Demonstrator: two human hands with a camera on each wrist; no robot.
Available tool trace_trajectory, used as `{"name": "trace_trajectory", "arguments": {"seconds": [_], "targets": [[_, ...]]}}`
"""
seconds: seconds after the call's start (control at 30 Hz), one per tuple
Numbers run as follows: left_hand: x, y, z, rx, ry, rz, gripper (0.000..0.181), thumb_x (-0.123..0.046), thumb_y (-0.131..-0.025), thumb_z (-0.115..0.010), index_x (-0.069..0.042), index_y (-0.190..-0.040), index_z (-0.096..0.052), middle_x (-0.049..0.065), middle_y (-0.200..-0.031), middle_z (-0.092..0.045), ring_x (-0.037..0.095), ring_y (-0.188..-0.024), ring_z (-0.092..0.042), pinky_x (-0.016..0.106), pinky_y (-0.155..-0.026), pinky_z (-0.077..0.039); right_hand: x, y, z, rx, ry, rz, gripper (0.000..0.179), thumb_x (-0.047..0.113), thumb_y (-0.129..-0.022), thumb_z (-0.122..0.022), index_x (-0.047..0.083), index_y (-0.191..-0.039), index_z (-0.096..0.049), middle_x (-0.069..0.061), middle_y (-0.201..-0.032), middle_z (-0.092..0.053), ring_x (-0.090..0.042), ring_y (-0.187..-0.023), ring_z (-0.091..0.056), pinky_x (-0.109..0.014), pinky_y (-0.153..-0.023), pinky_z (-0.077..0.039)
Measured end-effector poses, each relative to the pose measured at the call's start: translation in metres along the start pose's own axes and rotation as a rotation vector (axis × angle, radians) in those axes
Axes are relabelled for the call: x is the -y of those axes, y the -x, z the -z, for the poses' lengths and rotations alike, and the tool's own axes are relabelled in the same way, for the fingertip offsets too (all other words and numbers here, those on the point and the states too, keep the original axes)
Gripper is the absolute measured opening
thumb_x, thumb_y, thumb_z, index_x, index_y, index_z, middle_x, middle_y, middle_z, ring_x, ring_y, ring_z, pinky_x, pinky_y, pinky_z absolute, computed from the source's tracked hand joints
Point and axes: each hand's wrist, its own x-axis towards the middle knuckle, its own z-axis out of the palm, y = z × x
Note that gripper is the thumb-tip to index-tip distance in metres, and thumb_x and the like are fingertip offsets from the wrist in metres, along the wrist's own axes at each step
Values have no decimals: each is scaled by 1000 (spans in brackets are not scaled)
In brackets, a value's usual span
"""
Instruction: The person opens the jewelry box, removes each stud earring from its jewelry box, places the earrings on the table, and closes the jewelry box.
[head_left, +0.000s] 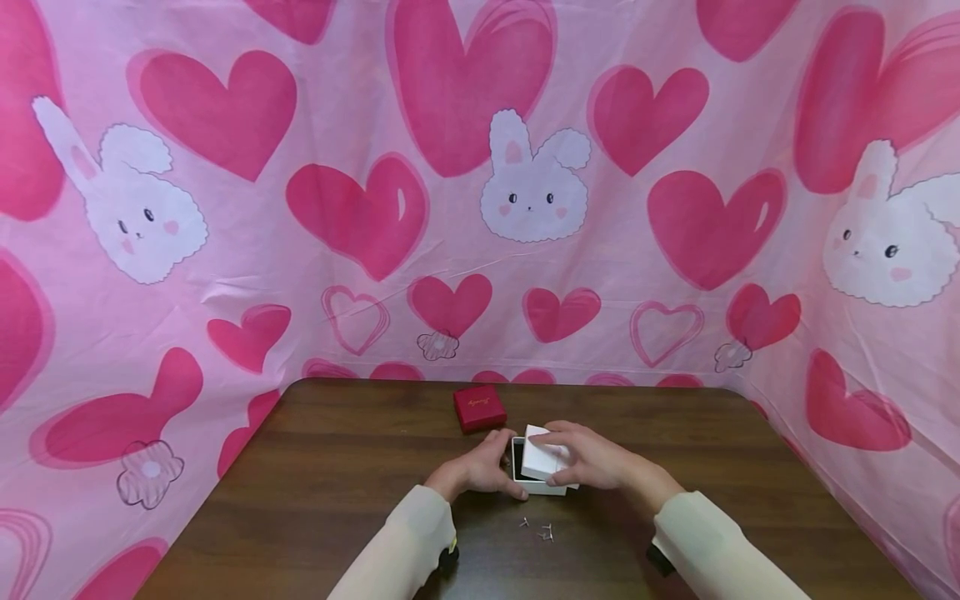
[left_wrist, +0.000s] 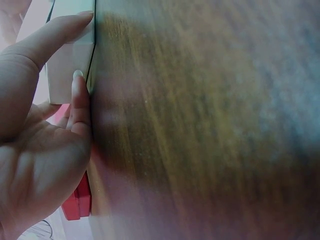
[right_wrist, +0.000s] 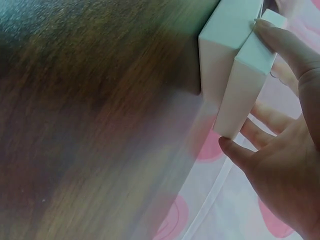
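A small white box (head_left: 546,489) with a dark inside stands on the table, partly uncovered. My left hand (head_left: 483,467) grips it from the left, its thumb along the near side, as the left wrist view also shows with the box wall (left_wrist: 62,75). From the right, my right hand (head_left: 592,457) holds the white lid (head_left: 542,461) between thumb and fingers. Slightly tilted, the lid (right_wrist: 245,90) sits over the box's right part, offset from its rim. Several small, thin silvery pieces (head_left: 547,532) lie on the tabletop in front of the box; their kind is too small to tell.
A red square box (head_left: 480,408) with gold lettering stands behind the white one, a little left. Beneath everything is a dark brown wooden table (head_left: 337,475). Pink cloth (head_left: 360,108) with hearts and rabbits hangs around its back and sides.
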Motion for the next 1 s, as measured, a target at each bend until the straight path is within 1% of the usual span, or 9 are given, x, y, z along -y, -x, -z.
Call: {"name": "trace_trajectory", "arguments": {"seconds": [0.17, 0.33, 0.43, 0.53, 0.63, 0.77, 0.87, 1.0], "targets": [[1, 0, -1, 1, -2, 6, 74, -20, -74, -92, -11, -132, -47, 2, -114, -46, 19, -106, -50, 37, -97, -46, 0, -3, -1, 16, -14, 5, 65, 32, -85, -83, 14, -143, -60, -20, -146, -50, -39, -129, -50, -63, -105, -39], [2, -1, 0, 8, 4, 20, 76, -21, -75, -92, -12, -135, -46, 3, -116, -46, 19, -107, -50, 39, -98, -46, 3, -8, 0, 27, -27, 25, 64, 30, -85, -83, 13, -143, -60, -19, -145, -51, -37, -128, -51, -63, -105, -39], [3, -2, 1, 13, -2, 23, 78, -22, -75, -91, -11, -137, -45, 3, -117, -46, 20, -108, -50, 40, -99, -46, 4, -11, 0, 43, -42, 18, 64, 29, -86, -83, 13, -143, -60, -18, -145, -51, -36, -128, -50, -63, -105, -39], [4, -3, 0, 23, -24, 37, 83, -24, -76, -90, -11, -141, -41, 2, -122, -46, 18, -111, -49, 38, -101, -46, 6, -13, 0, 49, -52, 3, 64, 28, -85, -84, 14, -143, -60, -15, -146, -51, -34, -127, -50, -62, -105, -40], [4, -3, 0, 19, -19, 33, 85, -23, -76, -91, -10, -143, -40, 2, -123, -46, 18, -110, -49, 36, -100, -47, 7, -15, 0, 49, -59, -2, 64, 27, -83, -85, 14, -141, -60, -11, -145, -51, -31, -125, -50, -59, -104, -41], [2, -2, 0, 5, 9, 20, 84, -18, -74, -93, -10, -140, -41, 2, -120, -47, 18, -106, -50, 35, -95, -47, 7, -16, -2, 52, -64, 2, 65, 28, -81, -86, 14, -140, -61, -10, -144, -52, -29, -124, -51, -58, -102, -42], [0, 0, 1, 1, 16, 23, 83, -16, -72, -94, -10, -137, -42, 2, -118, -47, 18, -105, -50, 34, -93, -47, 7, -16, -3, 57, -60, 3, 65, 28, -82, -86, 15, -140, -60, -10, -144, -51, -30, -125, -50, -58, -102, -41], [-1, -1, 2, 1, 17, 34, 84, -15, -71, -95, -10, -137, -42, 2, -118, -46, 18, -106, -50, 36, -96, -47, 7, -17, -3, 62, -48, 11, 64, 27, -82, -86, 14, -140, -60, -10, -145, -51, -30, -127, -50, -57, -104, -41]]}}
